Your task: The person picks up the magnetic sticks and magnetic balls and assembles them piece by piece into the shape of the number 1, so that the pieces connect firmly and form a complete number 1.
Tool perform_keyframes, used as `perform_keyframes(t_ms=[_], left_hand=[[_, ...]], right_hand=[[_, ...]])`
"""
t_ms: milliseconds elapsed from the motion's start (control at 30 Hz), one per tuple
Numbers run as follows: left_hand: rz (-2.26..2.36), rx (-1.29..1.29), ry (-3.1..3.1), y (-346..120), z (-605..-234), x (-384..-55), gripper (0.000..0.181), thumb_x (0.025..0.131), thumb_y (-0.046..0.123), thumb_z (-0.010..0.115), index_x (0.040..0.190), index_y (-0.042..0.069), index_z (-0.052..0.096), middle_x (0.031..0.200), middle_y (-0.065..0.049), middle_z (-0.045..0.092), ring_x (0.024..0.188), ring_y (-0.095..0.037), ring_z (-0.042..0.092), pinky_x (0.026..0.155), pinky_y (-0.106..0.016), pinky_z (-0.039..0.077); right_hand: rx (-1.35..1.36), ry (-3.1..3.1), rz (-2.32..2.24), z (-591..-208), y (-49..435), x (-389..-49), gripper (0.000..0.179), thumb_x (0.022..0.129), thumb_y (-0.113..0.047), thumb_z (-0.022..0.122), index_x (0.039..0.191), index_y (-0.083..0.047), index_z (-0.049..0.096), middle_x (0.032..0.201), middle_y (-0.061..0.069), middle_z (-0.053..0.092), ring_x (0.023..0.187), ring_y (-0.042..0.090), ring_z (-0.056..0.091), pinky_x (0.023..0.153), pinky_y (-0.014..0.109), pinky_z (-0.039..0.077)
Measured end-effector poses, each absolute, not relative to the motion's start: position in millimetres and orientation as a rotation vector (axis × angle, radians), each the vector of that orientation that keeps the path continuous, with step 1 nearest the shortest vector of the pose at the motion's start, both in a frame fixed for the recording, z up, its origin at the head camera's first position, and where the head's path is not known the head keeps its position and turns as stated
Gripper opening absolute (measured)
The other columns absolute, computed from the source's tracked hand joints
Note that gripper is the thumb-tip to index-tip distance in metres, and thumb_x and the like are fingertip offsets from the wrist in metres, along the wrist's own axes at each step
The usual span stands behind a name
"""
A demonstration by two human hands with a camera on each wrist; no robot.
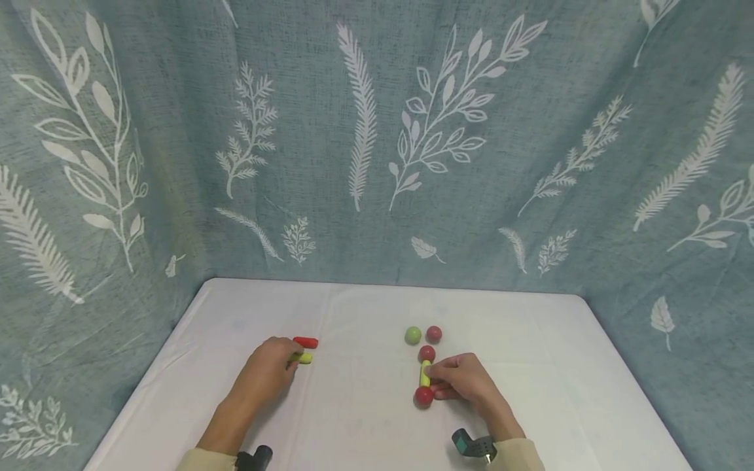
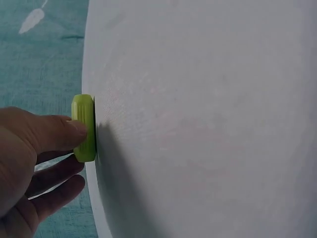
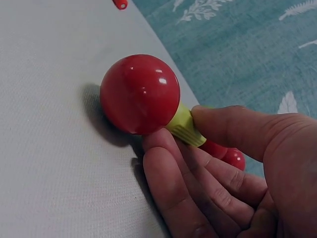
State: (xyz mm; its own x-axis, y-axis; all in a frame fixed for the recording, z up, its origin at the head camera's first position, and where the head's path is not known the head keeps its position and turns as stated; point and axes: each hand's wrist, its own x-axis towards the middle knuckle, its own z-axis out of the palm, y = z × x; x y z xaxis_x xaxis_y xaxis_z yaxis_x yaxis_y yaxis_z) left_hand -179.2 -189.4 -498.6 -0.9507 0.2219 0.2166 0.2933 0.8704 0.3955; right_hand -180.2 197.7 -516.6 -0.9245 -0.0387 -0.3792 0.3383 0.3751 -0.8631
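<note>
My left hand [image 1: 268, 369] is at the left of the table, pinching a short yellow-green ridged rod [image 2: 84, 106] between thumb and fingers. Just beyond that rod lies a red rod [image 1: 306, 342]. Right of centre, my right hand [image 1: 465, 379] pinches another yellow-green rod [image 1: 425, 374]. A red ball [image 3: 138, 94] sits at this rod's near end, with my fingers close against it. At the far end is a second red ball [image 1: 427, 353]; the right hand partly hides it in the right wrist view.
A green ball [image 1: 413, 335] and another red ball [image 1: 434, 334] rest side by side behind the balls and rod at my right hand. The table [image 1: 359, 425] has a white cloth. A teal leaf-patterned curtain [image 1: 318, 150] hangs along its back and sides.
</note>
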Motion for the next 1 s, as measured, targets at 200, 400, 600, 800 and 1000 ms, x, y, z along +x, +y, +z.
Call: perform_keyframes(t_ms=[200,400,600,800,1000], left_hand=[[-0.607,-0.390,-2.924,-187.8,-499.5,-182.2,0.016,0.085,-0.006,0.087,0.095,0.005,0.081,0.088,-0.004,0.076,0.086,-0.020,0.067,0.085,-0.045,0.062],[-0.947,-0.278,-2.872,-178.0,-500.8,-170.2,0.019,0.086,-0.003,0.087,0.103,0.004,0.081,0.097,-0.003,0.081,0.085,-0.014,0.068,0.081,-0.039,0.062],[-1.309,-0.251,-2.771,-148.3,-496.2,-148.1,0.017,0.087,-0.003,0.087,0.099,0.006,0.082,0.090,0.002,0.080,0.079,-0.009,0.068,0.074,-0.024,0.060],[-1.608,-0.300,-2.798,-118.4,-494.3,-129.7,0.011,0.089,0.005,0.086,0.100,0.004,0.082,0.089,0.000,0.080,0.079,-0.011,0.073,0.071,-0.021,0.060],[-1.821,-0.280,-2.858,-86.9,-497.3,-117.9,0.012,0.089,0.011,0.086,0.099,0.004,0.082,0.080,0.001,0.078,0.071,-0.013,0.073,0.064,-0.025,0.058]], right_hand=[[0.259,2.288,-1.584,-518.4,197.3,-180.3,0.028,0.096,-0.022,0.083,0.109,0.002,0.080,0.085,0.008,0.080,0.072,0.015,0.077,0.070,0.028,0.065],[0.260,2.284,-1.588,-517.8,197.5,-180.1,0.029,0.096,-0.022,0.083,0.111,0.003,0.079,0.085,0.008,0.081,0.072,0.015,0.078,0.070,0.028,0.065],[0.275,2.290,-1.580,-517.3,198.2,-179.3,0.030,0.096,-0.023,0.084,0.111,0.002,0.080,0.085,0.007,0.081,0.073,0.015,0.078,0.070,0.028,0.065],[0.272,2.300,-1.578,-519.0,197.8,-179.3,0.028,0.096,-0.023,0.084,0.109,0.002,0.080,0.084,0.007,0.080,0.072,0.014,0.077,0.070,0.028,0.065],[0.293,2.317,-1.564,-518.9,195.5,-180.4,0.026,0.096,-0.024,0.084,0.106,0.000,0.081,0.084,0.007,0.080,0.071,0.014,0.076,0.071,0.028,0.065]])
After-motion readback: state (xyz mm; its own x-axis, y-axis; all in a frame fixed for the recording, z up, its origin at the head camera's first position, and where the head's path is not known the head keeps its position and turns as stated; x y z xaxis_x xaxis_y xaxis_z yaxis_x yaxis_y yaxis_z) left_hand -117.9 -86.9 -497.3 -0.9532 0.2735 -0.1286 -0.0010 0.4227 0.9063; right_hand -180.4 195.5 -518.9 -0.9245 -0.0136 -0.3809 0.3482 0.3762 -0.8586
